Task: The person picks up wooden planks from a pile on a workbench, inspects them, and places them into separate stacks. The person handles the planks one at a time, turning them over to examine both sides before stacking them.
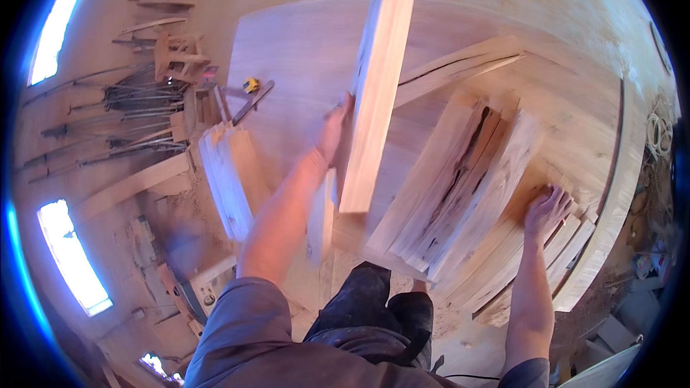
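Nearest the body, to the right of the stack, a row of planks lies side by side, running the same way as the stack, an order that probably keeps each one easy to reach; the right hand is at their far end, fingers bent, perhaps for support, though I cannot tell whether it grips one; the stack itself has dark cracks along its length and lies between the two hands, in the way of any straight path from one to the other.

Left of the stack and raised above the desk, the beam slants up and away; the left hand is closed on its left side near mid-length, likely for balance, with the fingers partly hidden behind it; a short block shows under the beam's near end; farther left of the stack, a pair of boards lies close together.

Beyond these, to the far left of the stack, the tape rests by a dark bar; just past the stack's far end, a split board lies crosswise, its left end hidden by the beam; well left of the stack, off the desk, rods lie in a heap.
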Tool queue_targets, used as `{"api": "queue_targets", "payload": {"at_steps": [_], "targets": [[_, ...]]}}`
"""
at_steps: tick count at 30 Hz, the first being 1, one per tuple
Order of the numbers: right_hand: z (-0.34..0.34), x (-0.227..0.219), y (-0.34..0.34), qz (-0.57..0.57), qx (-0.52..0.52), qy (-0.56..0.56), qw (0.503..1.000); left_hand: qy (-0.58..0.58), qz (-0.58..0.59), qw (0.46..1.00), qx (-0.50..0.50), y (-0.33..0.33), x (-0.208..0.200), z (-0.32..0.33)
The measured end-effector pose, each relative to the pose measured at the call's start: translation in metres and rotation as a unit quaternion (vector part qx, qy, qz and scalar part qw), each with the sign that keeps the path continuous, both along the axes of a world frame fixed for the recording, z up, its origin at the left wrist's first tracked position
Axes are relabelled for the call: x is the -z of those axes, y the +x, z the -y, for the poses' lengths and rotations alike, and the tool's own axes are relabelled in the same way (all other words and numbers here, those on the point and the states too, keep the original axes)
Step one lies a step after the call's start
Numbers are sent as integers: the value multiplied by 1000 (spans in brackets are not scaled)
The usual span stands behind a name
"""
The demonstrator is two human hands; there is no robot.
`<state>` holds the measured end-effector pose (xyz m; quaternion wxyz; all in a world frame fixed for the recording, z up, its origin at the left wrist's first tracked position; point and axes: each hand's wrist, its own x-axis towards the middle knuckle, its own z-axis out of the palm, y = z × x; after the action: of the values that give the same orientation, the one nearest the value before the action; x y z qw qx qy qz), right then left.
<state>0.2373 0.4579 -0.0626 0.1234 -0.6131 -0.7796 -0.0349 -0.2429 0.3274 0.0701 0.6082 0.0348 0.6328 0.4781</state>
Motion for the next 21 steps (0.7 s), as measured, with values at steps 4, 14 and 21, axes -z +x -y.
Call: {"api": "queue_targets", "payload": {"at_steps": [4,14,21], "targets": [[2,-3,-6,-2,-6,19,1000,82,134,983,-95,60,-33,68],[55,-14,45,-87,-91,10,992,528,426,720,-148,194,-11,239],[301,-54,156,-185,-63,-159,968,604,414,676,-82,243,-26,306]]}}
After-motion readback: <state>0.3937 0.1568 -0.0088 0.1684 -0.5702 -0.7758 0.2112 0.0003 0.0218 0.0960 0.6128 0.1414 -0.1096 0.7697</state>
